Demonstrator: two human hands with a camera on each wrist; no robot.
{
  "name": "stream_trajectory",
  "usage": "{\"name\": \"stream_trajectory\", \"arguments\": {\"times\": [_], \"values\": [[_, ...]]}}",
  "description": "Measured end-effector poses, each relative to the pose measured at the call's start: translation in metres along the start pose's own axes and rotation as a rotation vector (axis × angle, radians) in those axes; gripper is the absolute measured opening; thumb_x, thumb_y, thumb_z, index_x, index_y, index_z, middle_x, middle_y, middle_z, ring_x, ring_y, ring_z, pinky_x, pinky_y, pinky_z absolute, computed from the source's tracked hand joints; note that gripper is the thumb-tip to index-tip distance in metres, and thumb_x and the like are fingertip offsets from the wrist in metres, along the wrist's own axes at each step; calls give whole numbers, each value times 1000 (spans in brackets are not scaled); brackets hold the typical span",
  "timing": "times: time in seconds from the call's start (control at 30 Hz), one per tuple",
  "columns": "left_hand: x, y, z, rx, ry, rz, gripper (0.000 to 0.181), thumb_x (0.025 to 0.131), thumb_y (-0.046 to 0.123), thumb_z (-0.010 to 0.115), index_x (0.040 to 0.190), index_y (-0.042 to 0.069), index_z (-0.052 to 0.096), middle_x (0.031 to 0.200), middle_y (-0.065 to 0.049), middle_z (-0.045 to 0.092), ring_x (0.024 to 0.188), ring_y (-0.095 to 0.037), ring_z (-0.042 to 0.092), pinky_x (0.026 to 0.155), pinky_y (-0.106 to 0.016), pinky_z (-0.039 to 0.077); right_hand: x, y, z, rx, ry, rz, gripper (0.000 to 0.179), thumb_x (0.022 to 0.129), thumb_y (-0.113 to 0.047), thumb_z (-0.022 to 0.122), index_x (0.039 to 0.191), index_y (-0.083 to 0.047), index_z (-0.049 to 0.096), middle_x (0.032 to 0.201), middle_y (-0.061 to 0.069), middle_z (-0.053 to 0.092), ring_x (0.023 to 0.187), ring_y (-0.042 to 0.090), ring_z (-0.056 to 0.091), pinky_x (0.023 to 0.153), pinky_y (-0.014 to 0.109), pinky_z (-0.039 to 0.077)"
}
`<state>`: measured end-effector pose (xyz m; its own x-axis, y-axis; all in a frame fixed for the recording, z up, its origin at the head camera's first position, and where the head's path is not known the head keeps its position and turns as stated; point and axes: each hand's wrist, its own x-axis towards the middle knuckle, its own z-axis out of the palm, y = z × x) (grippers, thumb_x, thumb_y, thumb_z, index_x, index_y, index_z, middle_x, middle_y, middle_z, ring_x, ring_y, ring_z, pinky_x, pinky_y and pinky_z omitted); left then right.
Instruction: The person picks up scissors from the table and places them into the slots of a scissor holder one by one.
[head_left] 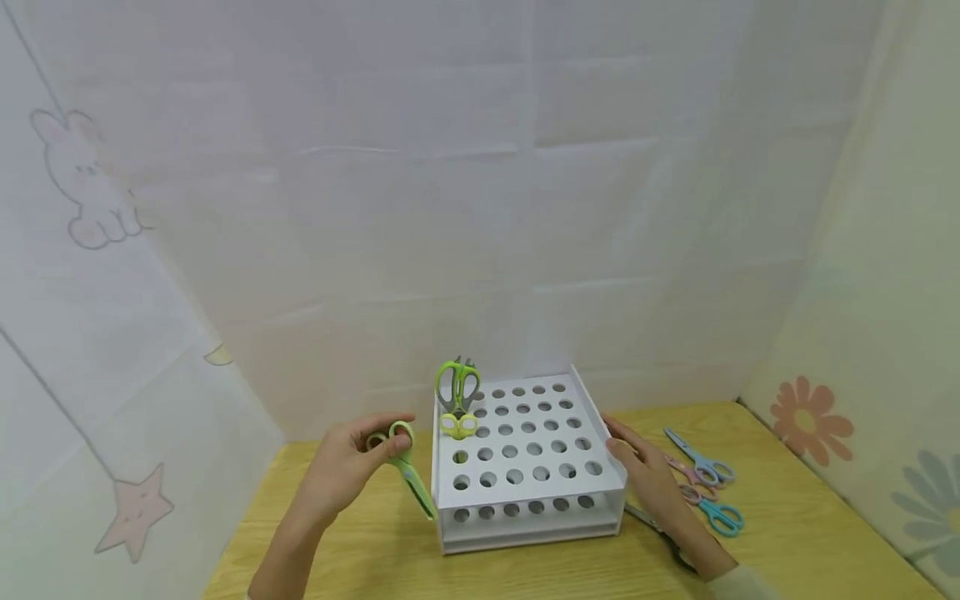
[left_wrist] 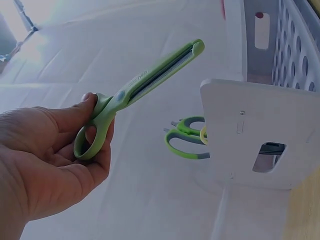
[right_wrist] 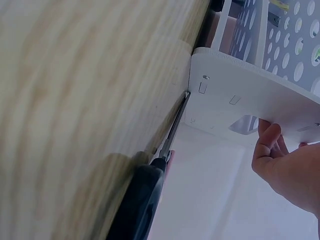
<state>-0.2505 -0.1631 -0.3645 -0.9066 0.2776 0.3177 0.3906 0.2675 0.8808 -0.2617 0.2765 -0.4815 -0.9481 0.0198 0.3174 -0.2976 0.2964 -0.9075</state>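
My left hand [head_left: 339, 468] pinches light-green scissors [head_left: 412, 479] by the finger loops, just left of a white holed rack [head_left: 525, 497]. Their green-covered blades are together, angling down to the right beside the rack's front left corner in the head view. In the left wrist view the same scissors [left_wrist: 116, 102] stand apart from the rack's side panel [left_wrist: 220, 125]. My right hand [head_left: 654, 483] holds the rack's right side, its fingers at the cutout in that panel [right_wrist: 220, 95]. Green-and-grey scissors [head_left: 459, 390] and small yellow scissors [head_left: 458, 426] sit handles-up in the left column.
Right of the rack, blue scissors [head_left: 701, 460], pink-handled scissors [head_left: 688, 472] and teal-handled scissors [head_left: 722, 515] lie on the wooden table [head_left: 795, 533]. Black-handled scissors [right_wrist: 137, 200] lie under my right forearm, tip close to the rack. White sheeting [head_left: 420, 233] surrounds the table.
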Motion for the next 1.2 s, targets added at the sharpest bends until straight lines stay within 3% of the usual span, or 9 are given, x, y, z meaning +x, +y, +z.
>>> {"name": "stream_trajectory", "arguments": {"times": [0.17,0.3,0.43,0.53,0.73,1.0,1.2], "values": [[8,6,5,-44,61,0,31,91,25,78,121,20,76,99,-6,71,84,-22,62,77,-32,55,-3,0,0,-3,16,-5,48,108,-32,53,153,-17,49,154,11,46,131,32,50,88,26,54],[16,7,9,-60,118,21,31,90,27,79,121,22,77,98,-6,70,82,-21,56,65,-26,46,-5,-2,-2,-20,22,-14,49,108,-32,52,154,-15,48,153,11,47,132,31,49,89,23,52],[24,3,14,-52,165,44,29,89,29,80,118,25,78,98,-5,68,70,-16,45,56,-24,35,-5,-4,-4,-25,14,-20,47,109,-32,52,154,-19,48,153,10,46,135,29,45,91,18,49],[32,-3,18,-39,180,74,28,89,28,80,117,23,78,96,-5,68,63,-14,40,52,-23,33,-4,-5,-4,-32,9,-27,46,109,-32,51,153,-20,48,154,9,45,138,29,41,94,15,45],[43,-12,25,-1,206,154,27,88,25,80,114,19,79,92,-3,69,69,-18,51,54,-23,40,1,-9,-4,-34,7,-35,47,109,-33,52,153,-18,49,155,7,45,141,28,39,96,14,43],[50,-22,33,34,149,264,26,88,17,79,113,12,79,100,-3,76,83,-21,68,67,-26,55,2,-5,-2,-26,8,-29,48,108,-31,52,153,-16,49,154,10,46,139,29,40,96,14,43],[53,-32,41,72,87,293,26,89,19,78,114,12,79,99,4,76,82,-19,69,69,-28,57,2,-2,0,-15,9,-21,47,108,-31,52,153,-18,49,155,10,45,139,30,40,95,15,44]]}}
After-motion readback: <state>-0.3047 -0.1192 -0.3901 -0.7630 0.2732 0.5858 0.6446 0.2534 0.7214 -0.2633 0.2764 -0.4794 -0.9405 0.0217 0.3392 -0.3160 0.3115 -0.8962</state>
